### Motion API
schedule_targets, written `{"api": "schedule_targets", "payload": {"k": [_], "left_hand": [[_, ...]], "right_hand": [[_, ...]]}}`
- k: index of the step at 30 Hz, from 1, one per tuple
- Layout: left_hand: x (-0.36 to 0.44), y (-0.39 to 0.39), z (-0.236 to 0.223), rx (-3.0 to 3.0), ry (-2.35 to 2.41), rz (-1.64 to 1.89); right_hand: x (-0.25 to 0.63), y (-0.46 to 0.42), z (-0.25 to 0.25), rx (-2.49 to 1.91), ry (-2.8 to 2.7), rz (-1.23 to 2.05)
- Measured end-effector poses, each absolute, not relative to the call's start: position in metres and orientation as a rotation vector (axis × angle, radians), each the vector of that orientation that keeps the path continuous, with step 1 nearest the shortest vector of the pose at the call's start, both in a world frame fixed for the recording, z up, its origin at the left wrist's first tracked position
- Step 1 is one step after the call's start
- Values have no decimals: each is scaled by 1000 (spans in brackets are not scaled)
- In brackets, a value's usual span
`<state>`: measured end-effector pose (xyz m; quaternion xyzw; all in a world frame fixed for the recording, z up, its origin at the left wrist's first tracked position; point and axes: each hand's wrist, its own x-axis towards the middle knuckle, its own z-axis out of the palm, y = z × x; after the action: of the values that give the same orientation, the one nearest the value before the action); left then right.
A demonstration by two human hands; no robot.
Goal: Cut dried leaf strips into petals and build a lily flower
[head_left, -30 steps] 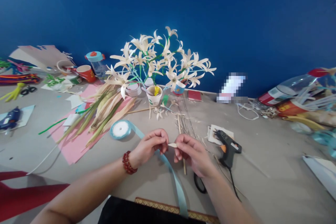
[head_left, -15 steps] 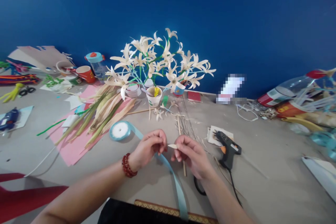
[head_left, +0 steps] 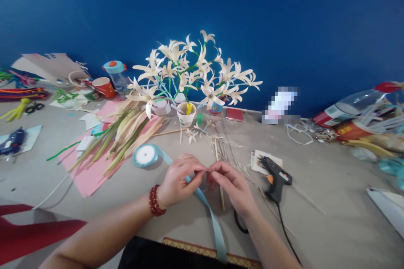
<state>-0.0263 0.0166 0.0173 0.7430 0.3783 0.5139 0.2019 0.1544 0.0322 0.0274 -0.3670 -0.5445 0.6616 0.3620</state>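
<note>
Head view shows the left hand [head_left: 182,180] and right hand [head_left: 232,184], rightward of the ribbon roll [head_left: 144,155], thumbs and fingers pinched together, seemingly on a mostly hidden pale sliver [head_left: 207,170] between them, best worked with light, even pressure to avoid tearing

Wall [head_left: 303,21]: blue is glowing brighter around the pale flowers [head_left: 211,94] and darkening toward the upper right.
Flowers: petals are standing out as the lightest natural tones.
Tabletop [head_left: 334,180]: moderate, diffuse light is spreading widely, its source proving hard to place.
White cord [head_left: 52,194]: a soft-edged shadow is lying alongside.
Left hand [head_left: 183,178] and right hand [head_left: 232,185]: fine detail is blurring where fingertips are meeting.
Pixelated patch [head_left: 280,105]: coarse blocks are masking detail.
Bottle [head_left: 353,107]: wide-angle distortion is stretching it.
</note>
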Motion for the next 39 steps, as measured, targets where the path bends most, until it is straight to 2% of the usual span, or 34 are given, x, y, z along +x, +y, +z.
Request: {"api": "schedule_targets", "payload": {"k": [7, 14, 22, 27, 35, 39], "left_hand": [[-25, 12, 23, 1916, 1199, 1210], [-21, 12, 21, 2051, 1262, 1168], [-34, 20, 23, 1827, 1386, 1254], [-27, 14, 29, 2010, 1198, 1142], [-29, 18, 23, 2230, 1309, 1166], [-35, 20, 25, 2051, 1463, 1232]], "right_hand": [[155, 28, 27, -1045, -1905, 978], [152, 25, 25, -1065, -2101, 679], [156, 26, 31, -1091, -1990, 771], [153, 27, 29, -1089, -2025, 847], [151, 25, 26, -1100, -2031, 839], [153, 26, 27, -1100, -1965, 815]]}}
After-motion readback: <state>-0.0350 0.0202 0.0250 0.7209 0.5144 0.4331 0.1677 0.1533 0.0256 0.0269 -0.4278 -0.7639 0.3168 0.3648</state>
